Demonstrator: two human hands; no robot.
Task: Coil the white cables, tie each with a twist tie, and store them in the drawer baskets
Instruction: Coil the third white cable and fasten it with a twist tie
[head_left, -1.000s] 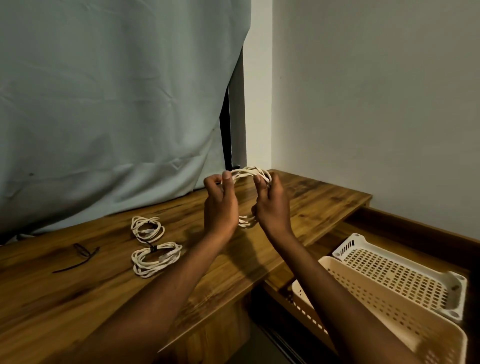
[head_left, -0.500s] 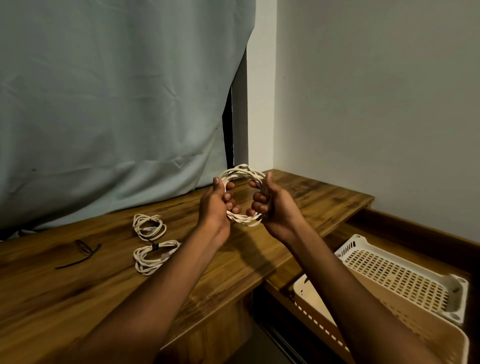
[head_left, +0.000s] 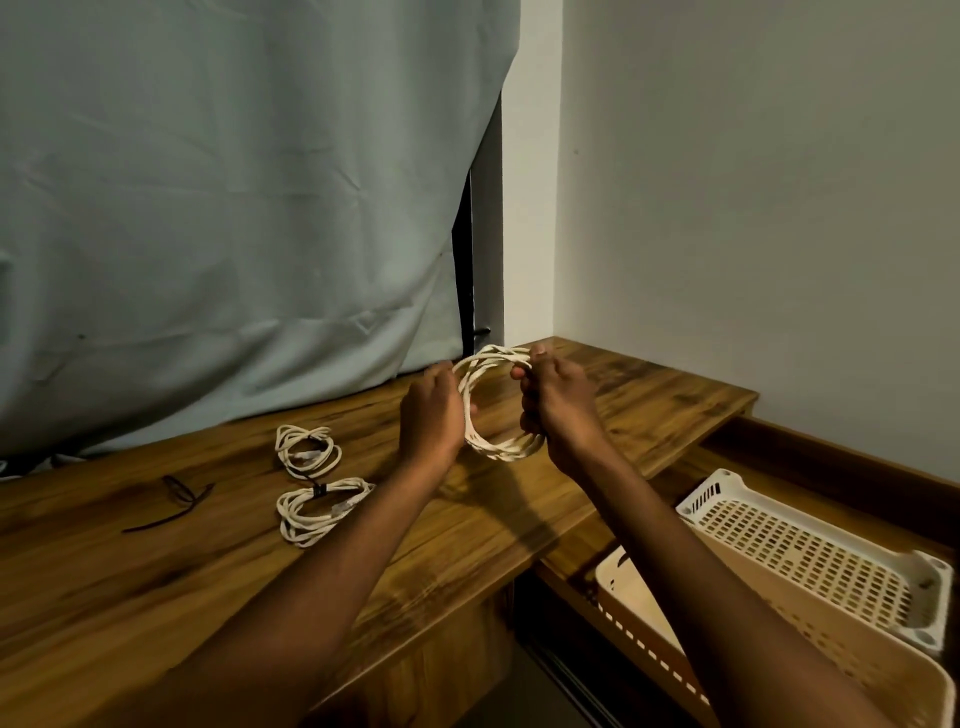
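- Nearest to me, below my right forearm, is the open drawer (head_left: 857, 462) with two plastic baskets inside. The beige basket (head_left: 883, 675) is closer to me, and the white basket (head_left: 935, 582) lies just behind it, touching its far rim.
- My two forearms go forward from the bottom edge, over the wooden table (head_left: 156, 597).
- To the left of my left forearm, two coiled white cables lie flat on the table. The nearer coil (head_left: 317, 509) has a dark tie at its top. The farther coil (head_left: 307, 451) lies just behind it, and the two are almost touching.
- Farther to the left of these coils, well apart from my hands, loose black twist ties (head_left: 174, 501) lie on the wood.
- My left hand (head_left: 431, 415) grips the left side of the white cable coil (head_left: 498, 405), with the fingers curled round the strands.
- My right hand (head_left: 558, 402) grips the right side of the same coil. The thumb and fingers pinch the strands near the top.
- I hold this coil above the table, standing upright as an open ring between both hands.
- Behind my hands, a pale curtain (head_left: 234, 208) hangs down to the table, and to the right of it stands a plain wall (head_left: 753, 208).
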